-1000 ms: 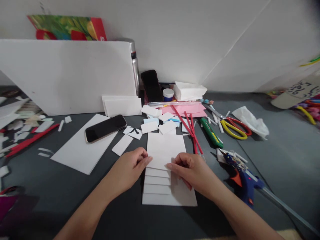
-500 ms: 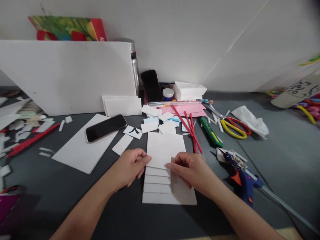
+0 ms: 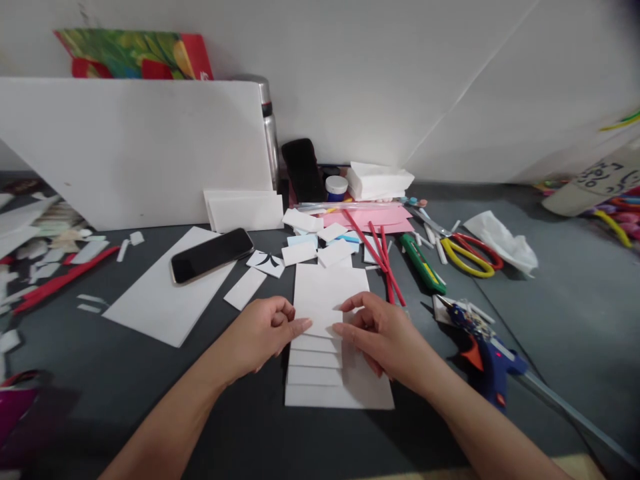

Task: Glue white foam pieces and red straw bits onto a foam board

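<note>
A white board (image 3: pixel 367 390) lies flat in front of me with several overlapping white strips (image 3: pixel 315 359) layered like steps along its left part. The topmost white card (image 3: pixel 320 293) covers the upper part of the stack. At its left edge is my left hand (image 3: pixel 265 333), closed, with the thumb on the card's surface and the other fingers curled beside the edge. My right hand (image 3: pixel 375 333) is at the card's right edge, its thumb tip touching there and its index finger raised apart from the thumb. The lower fingers of both hands are partly hidden.
Right of the board lie red sticks (image 3: pixel 387 267), a green cutter (image 3: pixel 423 263), scissors (image 3: pixel 470 257) and a blue glue gun (image 3: pixel 493 367). A phone (image 3: pixel 213 255) rests on white sheets (image 3: pixel 155 313) to the left. Small white cards (image 3: pixel 300 253) lie behind the board.
My left thumb has slid a little right onto the card. My right index finger has lifted and spread away from the thumb. The stack looks unmoved.
</note>
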Available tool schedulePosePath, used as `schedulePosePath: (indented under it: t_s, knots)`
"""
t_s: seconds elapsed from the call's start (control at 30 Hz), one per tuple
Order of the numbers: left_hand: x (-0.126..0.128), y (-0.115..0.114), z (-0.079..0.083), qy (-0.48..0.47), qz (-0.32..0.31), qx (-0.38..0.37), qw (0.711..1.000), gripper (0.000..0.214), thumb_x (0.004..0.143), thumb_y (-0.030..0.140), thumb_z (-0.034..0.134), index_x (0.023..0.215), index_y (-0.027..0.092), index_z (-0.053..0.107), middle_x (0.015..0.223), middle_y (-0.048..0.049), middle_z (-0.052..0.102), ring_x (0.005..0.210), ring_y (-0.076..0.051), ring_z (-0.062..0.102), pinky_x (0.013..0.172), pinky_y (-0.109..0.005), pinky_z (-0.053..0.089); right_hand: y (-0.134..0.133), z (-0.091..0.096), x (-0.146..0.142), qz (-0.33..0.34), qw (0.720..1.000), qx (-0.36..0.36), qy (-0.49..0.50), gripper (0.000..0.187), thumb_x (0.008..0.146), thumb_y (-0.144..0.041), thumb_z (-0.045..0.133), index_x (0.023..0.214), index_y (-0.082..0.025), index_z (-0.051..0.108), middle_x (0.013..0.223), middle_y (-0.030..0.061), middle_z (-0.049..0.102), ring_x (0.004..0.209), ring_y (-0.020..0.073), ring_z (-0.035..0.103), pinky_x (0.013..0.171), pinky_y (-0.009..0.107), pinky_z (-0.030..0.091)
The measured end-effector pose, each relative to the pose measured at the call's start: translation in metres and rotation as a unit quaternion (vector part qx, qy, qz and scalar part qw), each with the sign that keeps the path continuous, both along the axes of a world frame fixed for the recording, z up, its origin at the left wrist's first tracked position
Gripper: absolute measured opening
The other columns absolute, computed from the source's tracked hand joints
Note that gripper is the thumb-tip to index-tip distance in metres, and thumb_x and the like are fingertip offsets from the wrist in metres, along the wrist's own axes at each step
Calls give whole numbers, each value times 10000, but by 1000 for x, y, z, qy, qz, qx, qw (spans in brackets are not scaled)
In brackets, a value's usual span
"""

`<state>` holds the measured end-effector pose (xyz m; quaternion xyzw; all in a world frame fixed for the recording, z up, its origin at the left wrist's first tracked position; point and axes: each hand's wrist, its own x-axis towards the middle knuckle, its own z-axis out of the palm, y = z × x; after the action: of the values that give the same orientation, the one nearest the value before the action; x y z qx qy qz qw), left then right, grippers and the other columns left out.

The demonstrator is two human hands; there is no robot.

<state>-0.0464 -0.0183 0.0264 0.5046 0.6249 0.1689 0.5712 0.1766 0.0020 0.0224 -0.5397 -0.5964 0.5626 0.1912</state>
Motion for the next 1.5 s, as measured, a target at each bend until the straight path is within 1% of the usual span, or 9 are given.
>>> schedulePosePath:
  t_s: [0.13, 0.4, 0.5, 0.63, 0.8, 1.0, 1.2, 1.4, 1.5]
  knots:
    - [1, 0, -1, 4, -5, 25, 1000, 350, 815, 525, 643, 824, 202, 509, 518, 104, 426, 382, -60, 337, 339, -174, 224, -1, -5, 1, 16, 1000, 9, 0, 279, 843, -417, 674, 993, -221, 544, 570, -91, 547, 311, 64, 415, 279, 175, 302]
    - [2, -1, 1, 6, -4, 26, 1000, 328, 810, 504, 640, 811, 210, 495, 520, 113, 409, 401, -68, 328, 400, -209, 223, -2, -7, 2, 14, 1000, 13, 10, 257, 849, -389, 672, 993, -224, 538, 584, -93, 545, 313, 59, 421, 276, 175, 298]
    - [2, -1, 0, 17, -8, 41, 999, 329, 811, 512, 633, 804, 213, 496, 519, 116, 379, 415, -76, 327, 426, -223, 226, -3, -7, 2, 18, 1000, 14, 11, 251, 854, -387, 668, 993, -226, 534, 588, -92, 551, 311, 60, 421, 279, 175, 299]
    - [5, -2, -4, 93, -8, 93, 991, 435, 786, 628, 620, 766, 216, 480, 531, 90, 416, 477, -105, 387, 457, -241, 238, -3, -6, 2, 21, 1000, 18, 8, 261, 856, -403, 668, 995, -227, 534, 590, -91, 544, 317, 62, 426, 282, 175, 297]
    - [13, -2, -6, 233, -21, 125, 964, 538, 721, 747, 596, 713, 226, 461, 585, 35, 511, 533, -153, 468, 469, -269, 255, -2, -5, 2, 25, 999, 25, 0, 242, 871, -396, 647, 1006, -227, 538, 589, -89, 541, 329, 65, 434, 290, 173, 299]
    - [19, -1, -3, 280, -31, 125, 951, 529, 734, 742, 578, 709, 231, 443, 605, 28, 536, 557, -164, 491, 481, -280, 267, -2, -6, 2, 26, 999, 24, -5, 253, 864, -402, 657, 1007, -231, 538, 582, -91, 541, 336, 71, 441, 289, 170, 309]
    - [17, -2, -4, 262, -33, 126, 956, 532, 738, 744, 575, 705, 229, 446, 583, 46, 506, 537, -149, 469, 471, -272, 262, -3, -6, 3, 28, 999, 29, -10, 233, 869, -393, 650, 1003, -234, 546, 589, -89, 552, 334, 72, 449, 296, 174, 306]
    - [8, -3, -6, 170, -24, 132, 976, 479, 788, 687, 578, 743, 223, 469, 550, 70, 463, 490, -117, 417, 458, -233, 253, -3, -6, 3, 27, 999, 29, -8, 242, 866, -400, 648, 1004, -231, 544, 586, -91, 550, 324, 73, 449, 300, 177, 302]
    - [5, -4, -3, 122, -20, 112, 986, 432, 827, 642, 563, 769, 223, 477, 530, 77, 463, 460, -107, 400, 448, -221, 250, -4, -5, 4, 32, 999, 34, -4, 257, 875, -414, 637, 1022, -223, 548, 596, -83, 557, 341, 78, 471, 322, 180, 323]
